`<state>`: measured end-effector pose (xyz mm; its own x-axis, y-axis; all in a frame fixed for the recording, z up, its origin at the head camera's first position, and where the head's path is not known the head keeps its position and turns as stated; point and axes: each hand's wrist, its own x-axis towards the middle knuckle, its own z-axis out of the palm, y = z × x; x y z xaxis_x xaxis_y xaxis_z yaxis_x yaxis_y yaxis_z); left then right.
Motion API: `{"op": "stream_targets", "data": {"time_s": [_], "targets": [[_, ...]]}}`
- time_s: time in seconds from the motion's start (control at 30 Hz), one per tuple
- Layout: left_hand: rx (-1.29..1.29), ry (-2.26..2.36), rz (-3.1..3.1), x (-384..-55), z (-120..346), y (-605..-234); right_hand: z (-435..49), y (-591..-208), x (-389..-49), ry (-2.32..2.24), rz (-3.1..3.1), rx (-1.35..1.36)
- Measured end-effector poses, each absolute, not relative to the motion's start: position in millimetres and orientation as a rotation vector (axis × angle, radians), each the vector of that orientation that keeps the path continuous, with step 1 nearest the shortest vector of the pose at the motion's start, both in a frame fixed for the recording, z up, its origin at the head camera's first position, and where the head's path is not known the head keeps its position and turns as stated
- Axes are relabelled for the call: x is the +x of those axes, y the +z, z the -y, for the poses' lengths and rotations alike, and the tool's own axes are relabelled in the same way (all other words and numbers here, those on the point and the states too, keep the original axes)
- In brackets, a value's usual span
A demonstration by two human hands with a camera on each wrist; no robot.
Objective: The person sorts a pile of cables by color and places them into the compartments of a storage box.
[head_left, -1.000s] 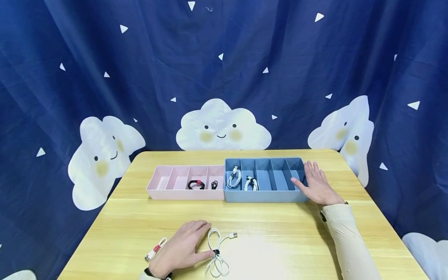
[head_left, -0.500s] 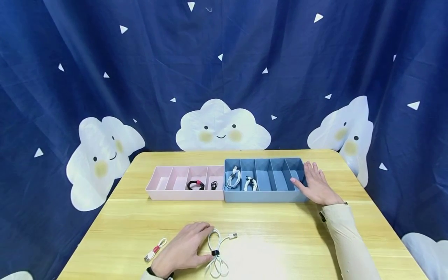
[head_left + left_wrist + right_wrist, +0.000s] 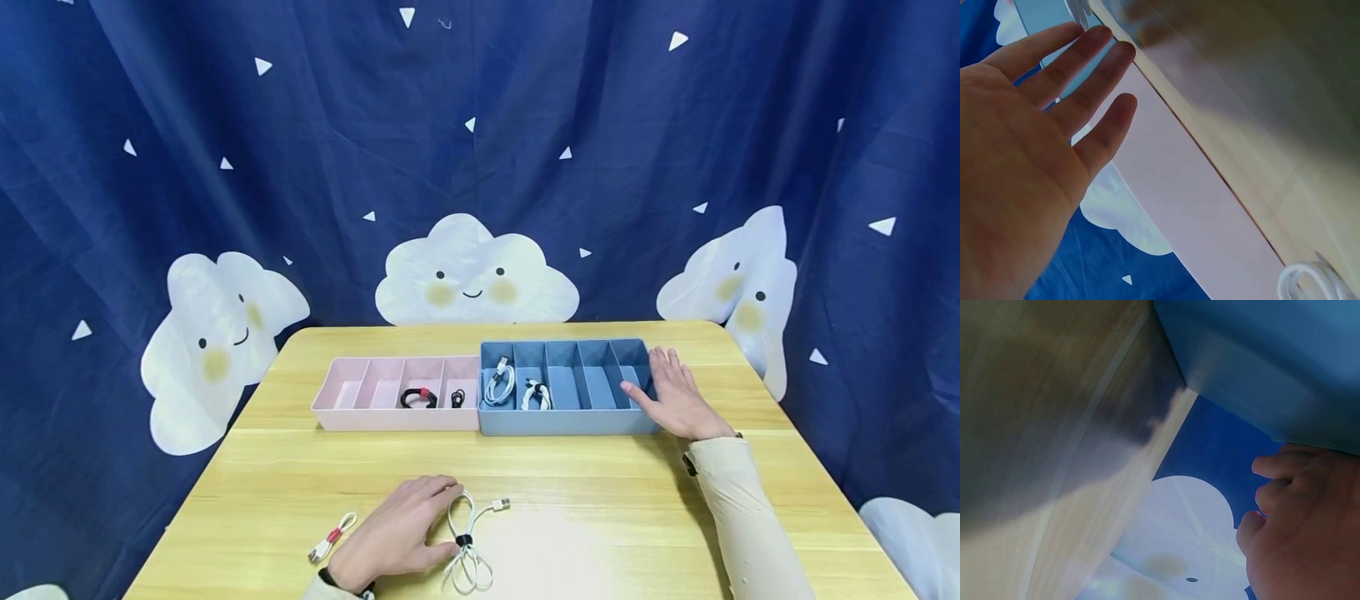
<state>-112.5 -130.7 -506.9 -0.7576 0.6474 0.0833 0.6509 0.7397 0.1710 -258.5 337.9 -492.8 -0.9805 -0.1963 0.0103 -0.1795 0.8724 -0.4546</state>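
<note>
In the head view my left hand (image 3: 397, 529) is low over the table, fingers relaxed, with index fingertip and thumb right at the left side of a white USB cable (image 3: 465, 540). That cable is looped and bound with a black tie. The left wrist view shows the fingers of this hand (image 3: 1054, 112) apart and nearly straight. My right hand (image 3: 681, 398) rests against the right end of the blue divided box (image 3: 570, 422), thumb over its rim. Left of my left hand lies a shorter white cable (image 3: 332, 537) with a red tie.
A pink divided box (image 3: 397, 419) adjoins the blue one on its left. It holds a black cable with a red tie (image 3: 418, 397) and a small black cable (image 3: 457, 398). Two white cables lie in the blue box, one (image 3: 498, 383) left of the other (image 3: 536, 395).
My left hand has shifted slightly right, its index fingertip now at the cable's upper loop. The right hand stays at the blue box, and the cables and boxes keep their places.
</note>
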Motion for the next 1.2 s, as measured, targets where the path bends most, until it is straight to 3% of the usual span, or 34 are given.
{"op": "stream_targets", "data": {"time_s": [1.2], "targets": [[-1.117,-0.261,2.876,-125.6,124.8,-507.2,-337.2,-495.8,-259.4,-0.762,-3.017,-0.307]]}}
